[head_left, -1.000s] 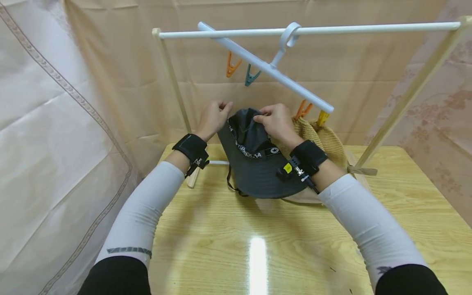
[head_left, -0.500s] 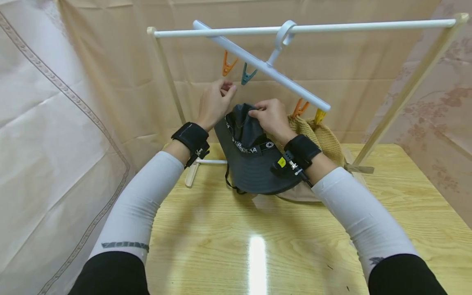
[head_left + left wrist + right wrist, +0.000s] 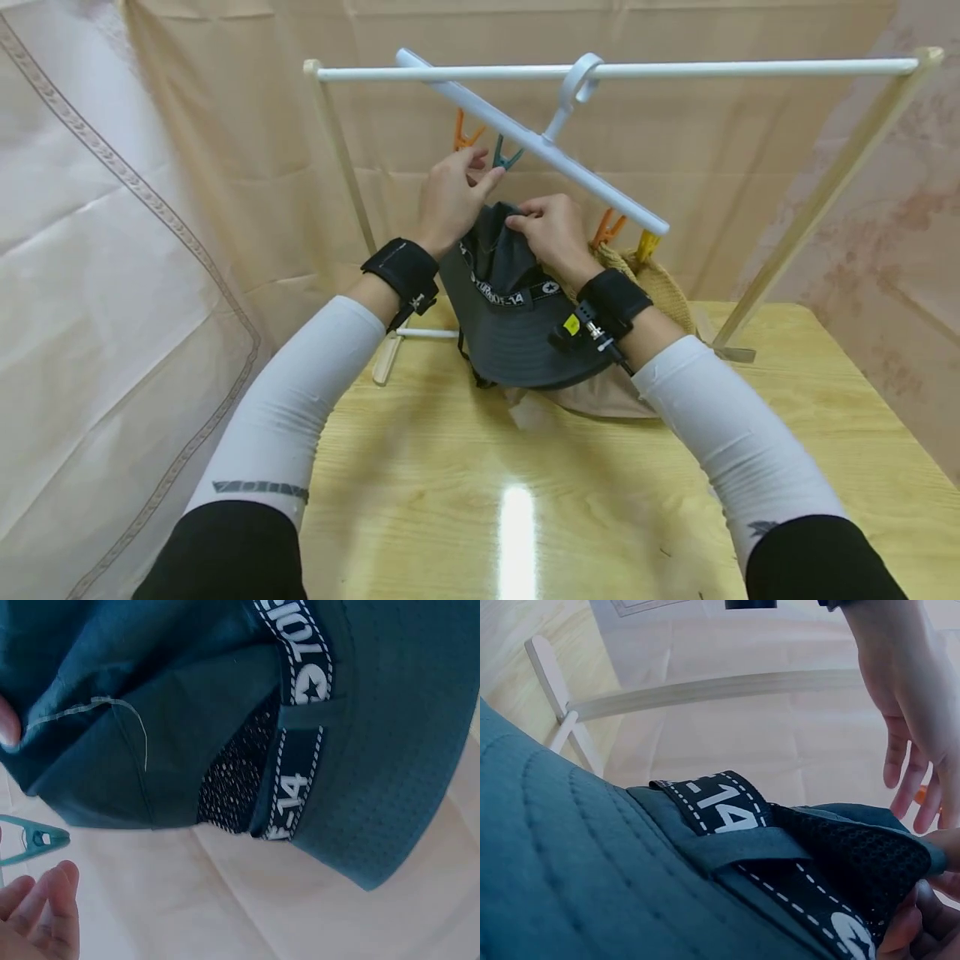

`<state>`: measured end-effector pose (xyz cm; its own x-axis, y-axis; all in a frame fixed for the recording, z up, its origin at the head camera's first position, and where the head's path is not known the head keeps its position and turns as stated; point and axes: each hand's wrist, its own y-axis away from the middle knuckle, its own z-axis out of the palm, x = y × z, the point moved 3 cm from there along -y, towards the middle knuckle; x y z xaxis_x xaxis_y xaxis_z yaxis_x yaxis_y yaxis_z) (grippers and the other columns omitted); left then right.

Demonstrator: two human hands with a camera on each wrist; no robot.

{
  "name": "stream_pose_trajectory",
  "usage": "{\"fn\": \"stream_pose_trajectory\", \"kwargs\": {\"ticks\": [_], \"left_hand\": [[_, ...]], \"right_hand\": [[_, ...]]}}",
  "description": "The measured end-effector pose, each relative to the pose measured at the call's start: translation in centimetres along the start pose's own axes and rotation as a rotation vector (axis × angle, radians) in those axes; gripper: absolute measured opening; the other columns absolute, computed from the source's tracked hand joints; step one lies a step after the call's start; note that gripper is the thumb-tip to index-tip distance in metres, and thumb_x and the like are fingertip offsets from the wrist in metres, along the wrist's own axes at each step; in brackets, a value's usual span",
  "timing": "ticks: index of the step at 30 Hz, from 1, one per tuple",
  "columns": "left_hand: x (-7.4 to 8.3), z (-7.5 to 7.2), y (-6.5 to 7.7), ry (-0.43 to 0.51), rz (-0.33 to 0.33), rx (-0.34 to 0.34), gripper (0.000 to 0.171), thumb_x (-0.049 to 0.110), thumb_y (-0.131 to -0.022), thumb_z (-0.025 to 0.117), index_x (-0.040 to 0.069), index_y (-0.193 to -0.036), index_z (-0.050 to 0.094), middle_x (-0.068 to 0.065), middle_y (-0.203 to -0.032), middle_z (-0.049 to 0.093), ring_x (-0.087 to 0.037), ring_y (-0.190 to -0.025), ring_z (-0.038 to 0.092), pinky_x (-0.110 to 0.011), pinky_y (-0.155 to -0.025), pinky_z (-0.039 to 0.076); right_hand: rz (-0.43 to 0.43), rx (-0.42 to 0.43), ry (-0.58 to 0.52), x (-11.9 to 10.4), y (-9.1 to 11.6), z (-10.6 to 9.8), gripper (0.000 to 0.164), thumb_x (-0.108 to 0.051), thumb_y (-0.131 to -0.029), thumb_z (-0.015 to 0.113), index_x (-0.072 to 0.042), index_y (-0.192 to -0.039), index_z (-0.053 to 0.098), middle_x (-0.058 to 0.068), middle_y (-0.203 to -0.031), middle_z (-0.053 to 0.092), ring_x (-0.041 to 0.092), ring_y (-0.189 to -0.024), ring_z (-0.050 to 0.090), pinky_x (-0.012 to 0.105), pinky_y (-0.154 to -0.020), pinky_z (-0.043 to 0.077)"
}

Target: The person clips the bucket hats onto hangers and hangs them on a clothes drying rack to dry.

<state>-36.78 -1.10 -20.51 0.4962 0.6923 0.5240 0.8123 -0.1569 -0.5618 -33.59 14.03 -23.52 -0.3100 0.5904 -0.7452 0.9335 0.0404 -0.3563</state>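
A dark grey-green bucket hat [image 3: 517, 333] with a lettered black band hangs below the hanger, its wide brim toward the camera. My right hand [image 3: 558, 233] pinches the top of its crown between thumb and fingers; the right wrist view shows the folded crown edge [image 3: 930, 859] in that grip. My left hand [image 3: 453, 196] is raised beside the teal clip [image 3: 506, 157], thumb and fingers loosely bent with nothing held. In the left wrist view the left hand's fingers [image 3: 56, 907] lie just apart from the teal clip [image 3: 34, 840]. An orange clip [image 3: 465, 133] hangs behind the left fingertips.
A pale blue hanger [image 3: 525, 137] hooks over the white rail [image 3: 720, 71] at a slant. On its right end, an orange clip [image 3: 607, 227] and a yellow clip [image 3: 647, 245] hold a straw-coloured knit hat [image 3: 663, 287]. Wooden rack legs [image 3: 817, 200] stand on the table [image 3: 420, 483].
My left hand has risen from beside the hat crown up to the teal clip. The right hand keeps its pinch on the hat, which has lifted slightly.
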Motion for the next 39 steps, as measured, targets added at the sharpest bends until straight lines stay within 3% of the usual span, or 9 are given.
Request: {"fn": "stream_pose_trajectory", "kwargs": {"ticks": [7, 14, 17, 21, 26, 31, 39], "left_hand": [[0.4, 1.0, -0.5, -0.066, -0.016, 0.0, 0.05, 0.042, -0.096, 0.059, 0.01, -0.135, 0.058, -0.006, -0.127, 0.065, -0.019, -0.098, 0.069, -0.034, -0.086, 0.053], [0.8, 1.5, -1.3, -0.128, -0.022, -0.001, 0.051, 0.044, -0.096, 0.059, 0.012, -0.135, 0.056, -0.008, -0.126, 0.065, -0.024, -0.114, 0.062, -0.039, -0.092, 0.05], [1.2, 1.7, -1.6, -0.138, -0.011, 0.009, 0.044, 0.045, -0.095, 0.059, 0.012, -0.124, 0.06, -0.008, -0.118, 0.065, -0.023, -0.103, 0.063, -0.036, -0.081, 0.049], [1.6, 1.8, -2.3, -0.188, 0.029, 0.059, 0.04, 0.049, -0.094, 0.059, 0.01, -0.101, 0.058, -0.007, -0.093, 0.062, -0.022, -0.079, 0.056, -0.032, -0.067, 0.039], [2.2, 1.4, -2.8, -0.276, 0.087, 0.102, 0.044, 0.051, -0.093, 0.06, 0.006, -0.09, 0.06, -0.007, -0.078, 0.059, -0.024, -0.07, 0.057, -0.034, -0.064, 0.041], [2.8, 0.9, -2.6, -0.344, 0.131, 0.064, 0.045, 0.046, -0.096, 0.057, 0.003, -0.084, 0.06, -0.007, -0.068, 0.053, -0.026, -0.066, 0.057, -0.037, -0.065, 0.043], [3.5, 0.0, -2.8, -0.447, 0.233, 0.016, 0.044, 0.037, -0.102, 0.049, 0.01, -0.067, 0.043, -0.001, -0.058, 0.033, -0.019, -0.053, 0.039, -0.029, -0.055, 0.028]], "right_hand": [[0.002, 0.013, -0.021, 0.1, -0.3, -0.2, 0.021, -0.02, -0.091, 0.069, -0.004, -0.104, 0.076, 0.014, -0.089, 0.073, 0.006, -0.059, 0.052, 0.02, -0.054, 0.037], [-0.009, 0.034, -0.04, 0.4, -0.7, -0.1, 0.021, -0.018, -0.092, 0.068, -0.003, -0.103, 0.076, 0.017, -0.092, 0.074, 0.008, -0.063, 0.053, 0.021, -0.056, 0.038], [-0.018, 0.039, -0.057, 0.6, -1.0, 0.0, 0.02, -0.017, -0.091, 0.068, -0.002, -0.101, 0.077, 0.015, -0.083, 0.072, 0.007, -0.06, 0.051, 0.021, -0.055, 0.037], [-0.018, 0.054, -0.061, 0.7, -1.1, -0.1, 0.018, -0.016, -0.091, 0.068, -0.002, -0.098, 0.077, 0.011, -0.075, 0.069, 0.008, -0.058, 0.05, 0.022, -0.055, 0.036], [-0.039, 0.067, -0.023, 0.4, -1.0, -0.1, 0.018, -0.016, -0.091, 0.068, -0.002, -0.095, 0.078, 0.01, -0.071, 0.068, 0.008, -0.055, 0.048, 0.022, -0.053, 0.034], [-0.044, 0.058, -0.008, 0.1, -0.8, 0.0, 0.018, -0.016, -0.092, 0.067, -0.002, -0.089, 0.077, 0.0, -0.058, 0.056, 0.009, -0.05, 0.043, 0.023, -0.05, 0.03], [-0.044, 0.085, 0.014, -0.4, -1.0, 0.3, 0.022, -0.016, -0.092, 0.067, -0.002, -0.077, 0.074, -0.002, -0.052, 0.048, 0.01, -0.047, 0.039, 0.023, -0.048, 0.026]]}}
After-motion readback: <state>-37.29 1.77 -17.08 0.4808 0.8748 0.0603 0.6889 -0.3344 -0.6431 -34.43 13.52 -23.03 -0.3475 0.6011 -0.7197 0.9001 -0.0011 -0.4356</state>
